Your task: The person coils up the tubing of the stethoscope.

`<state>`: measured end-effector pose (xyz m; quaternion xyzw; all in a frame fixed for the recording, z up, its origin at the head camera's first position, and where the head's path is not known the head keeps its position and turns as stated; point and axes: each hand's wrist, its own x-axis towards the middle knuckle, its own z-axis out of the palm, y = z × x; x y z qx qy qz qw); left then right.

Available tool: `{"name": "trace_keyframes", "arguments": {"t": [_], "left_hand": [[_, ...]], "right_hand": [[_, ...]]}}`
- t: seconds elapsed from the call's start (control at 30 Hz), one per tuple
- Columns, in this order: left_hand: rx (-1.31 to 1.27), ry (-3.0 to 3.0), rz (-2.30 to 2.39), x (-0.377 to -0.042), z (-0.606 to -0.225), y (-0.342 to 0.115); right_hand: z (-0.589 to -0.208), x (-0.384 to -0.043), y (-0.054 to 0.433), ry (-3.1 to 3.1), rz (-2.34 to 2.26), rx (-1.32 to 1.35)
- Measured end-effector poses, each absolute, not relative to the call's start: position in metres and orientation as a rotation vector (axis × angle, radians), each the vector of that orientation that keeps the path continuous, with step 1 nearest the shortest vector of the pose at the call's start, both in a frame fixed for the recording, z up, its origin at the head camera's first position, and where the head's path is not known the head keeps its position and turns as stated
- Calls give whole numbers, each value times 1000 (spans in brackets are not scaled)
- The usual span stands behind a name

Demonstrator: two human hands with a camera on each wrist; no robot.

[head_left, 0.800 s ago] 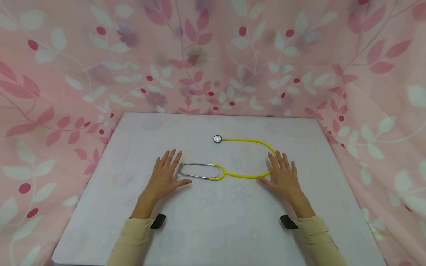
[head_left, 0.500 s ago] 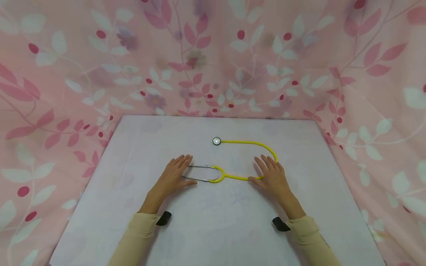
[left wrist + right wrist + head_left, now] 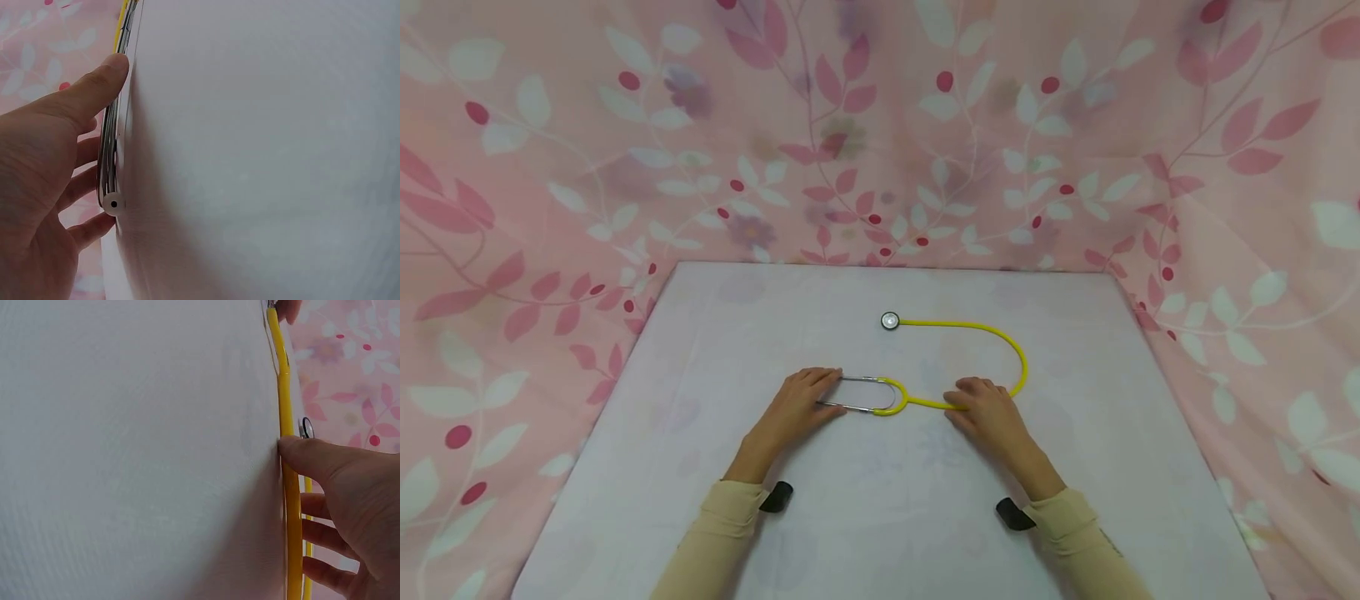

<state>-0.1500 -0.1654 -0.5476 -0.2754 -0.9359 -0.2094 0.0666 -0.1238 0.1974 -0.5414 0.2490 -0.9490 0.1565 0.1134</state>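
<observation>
A stethoscope with yellow tubing [image 3: 1025,367] lies on the white-covered table [image 3: 880,517], its round chest piece [image 3: 890,321] toward the back. My left hand [image 3: 801,408] holds the ear end of the metal headset [image 3: 857,379], thumb on the near side and fingers on the far side. One pale earpiece [image 3: 113,204] shows below the thumb in the left wrist view. Over the lower run of tubing, right of the yellow fork, my right hand [image 3: 992,421] has its thumb against the tube [image 3: 284,406] and its fingers bent behind it. Part of the tubing is hidden under that hand.
Pink leaf-patterned cloth [image 3: 880,150] hangs behind the table and along both sides. A black wrist camera [image 3: 777,497] is strapped at the left cuff, and another black camera [image 3: 1015,514] at the right one.
Both hands have moved inward, the left onto the headset and the right leftward onto the lower tubing. Their spread fingers have bent down around the stethoscope, which lies in the same place.
</observation>
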Motion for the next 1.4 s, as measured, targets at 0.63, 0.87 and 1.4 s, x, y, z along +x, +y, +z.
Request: {"name": "trace_keyframes", "arguments": {"t": [0.63,0.87,1.4], "left_hand": [[-837,-2720,-682,-150,-559,-164],[-826,-2708,-785,-151,-556,-167],[-808,-2512,-989,-159,-544,-188]], "right_hand": [[-544,-123,190,-2625,470,764],[-542,-125,194,-2596,529,725],[-546,-127,256,-2723,604,600]]}}
